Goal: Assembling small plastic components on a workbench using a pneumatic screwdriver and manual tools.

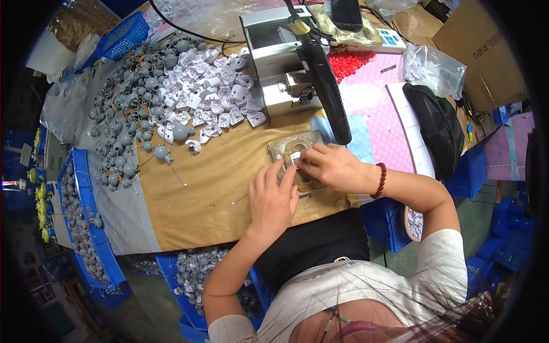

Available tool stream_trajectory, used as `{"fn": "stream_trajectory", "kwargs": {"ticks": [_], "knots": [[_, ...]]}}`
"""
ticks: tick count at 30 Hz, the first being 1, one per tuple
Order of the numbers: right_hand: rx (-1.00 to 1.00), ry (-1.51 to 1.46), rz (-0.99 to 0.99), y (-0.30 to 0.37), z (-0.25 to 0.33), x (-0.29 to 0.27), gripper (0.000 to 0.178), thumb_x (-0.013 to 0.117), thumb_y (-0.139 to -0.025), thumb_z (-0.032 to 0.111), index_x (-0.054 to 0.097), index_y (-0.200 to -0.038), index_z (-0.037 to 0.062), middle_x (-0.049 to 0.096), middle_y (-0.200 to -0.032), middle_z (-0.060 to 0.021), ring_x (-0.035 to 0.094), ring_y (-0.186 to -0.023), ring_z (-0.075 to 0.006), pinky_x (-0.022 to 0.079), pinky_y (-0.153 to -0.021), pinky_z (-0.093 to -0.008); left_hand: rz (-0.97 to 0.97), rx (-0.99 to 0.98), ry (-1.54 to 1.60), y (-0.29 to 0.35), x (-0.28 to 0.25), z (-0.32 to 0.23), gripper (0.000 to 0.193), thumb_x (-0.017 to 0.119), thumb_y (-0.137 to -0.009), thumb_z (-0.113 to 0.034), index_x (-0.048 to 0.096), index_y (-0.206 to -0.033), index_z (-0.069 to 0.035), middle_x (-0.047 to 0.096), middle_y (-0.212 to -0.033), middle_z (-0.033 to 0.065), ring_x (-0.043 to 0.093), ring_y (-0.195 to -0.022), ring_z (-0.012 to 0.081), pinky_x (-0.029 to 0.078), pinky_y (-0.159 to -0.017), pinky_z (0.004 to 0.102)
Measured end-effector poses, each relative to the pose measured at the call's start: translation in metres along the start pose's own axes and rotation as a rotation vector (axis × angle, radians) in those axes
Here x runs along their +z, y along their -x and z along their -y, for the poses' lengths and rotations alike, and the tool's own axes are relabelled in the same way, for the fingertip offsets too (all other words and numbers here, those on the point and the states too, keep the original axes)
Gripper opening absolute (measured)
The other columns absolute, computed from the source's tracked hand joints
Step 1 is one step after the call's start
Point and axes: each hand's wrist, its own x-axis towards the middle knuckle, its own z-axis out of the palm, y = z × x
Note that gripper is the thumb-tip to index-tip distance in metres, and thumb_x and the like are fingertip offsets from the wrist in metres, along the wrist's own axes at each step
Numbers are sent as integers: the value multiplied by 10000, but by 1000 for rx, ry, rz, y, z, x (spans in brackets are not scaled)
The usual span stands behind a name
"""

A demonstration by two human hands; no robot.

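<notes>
A worn metal plate (311, 138) with a recess in it lies flat on the brown table covering, directly in front of me. Over its recess sits a small white plastic part (295, 157). My right hand (337, 167) comes in from the right, thumb and fingers pinched together at this part. From the near left my left hand (272, 200) reaches in with its fingers stretched out and slightly apart, fingertips by the part and the plate's left side. What lies under the fingertips is hidden.
Beyond the plate stands a grey metal machine (271, 60) with a long black handle-like bar (326, 80) slanting toward me. White plastic parts (209, 86) and grey bulb-shaped parts with wires (123, 126) are heaped at left. Red pieces (349, 64) and a black pouch (436, 128) lie at right.
</notes>
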Motion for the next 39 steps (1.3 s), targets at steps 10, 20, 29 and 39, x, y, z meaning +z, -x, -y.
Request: {"fn": "stream_trajectory", "kwargs": {"ticks": [10, 20, 29, 39], "knots": [[467, -633, 26, 22, -12, -29, 356, 682, -818, -46, 642, -1156, 59, 575, -1197, -115, 626, -1000, -263, 549, -794, -340, 6, 69, -97, 0, 35, 3, 510, 706, -792, -92, 615, -1293, -57, 580, -1307, 150, 551, -1214, 313, 472, -947, 437], [555, -1023, -300, 15, -12, -2, 342, 688, -845, -54, 617, -1164, 46, 595, -1225, -57, 595, -999, -118, 521, -781, -265, -29, 123, -66, 1, 41, 11, 532, 736, -731, -66, 639, -1253, -41, 588, -1290, 167, 570, -1192, 314, 486, -924, 421], [796, -1272, -3, -19, -21, -2, 246, 804, -866, 131, 667, -1007, -17, 693, -768, -27, 580, -608, -57, 474, -544, -233, -57, 196, -55, -3, 35, 15, 286, 680, -807, -129, 658, -1068, -13, 627, -1230, 206, 583, -1158, 327, 502, -884, 400], [424, -280, -283, -17, -9, 22, 356, 832, -794, 293, 669, -925, 5, 653, -801, -122, 638, -693, -314, 509, -600, -371, -93, 146, -11, -2, 39, 15, 366, 704, -732, -55, 674, -1097, -52, 638, -1227, 147, 602, -1167, 303, 498, -921, 417]]}}
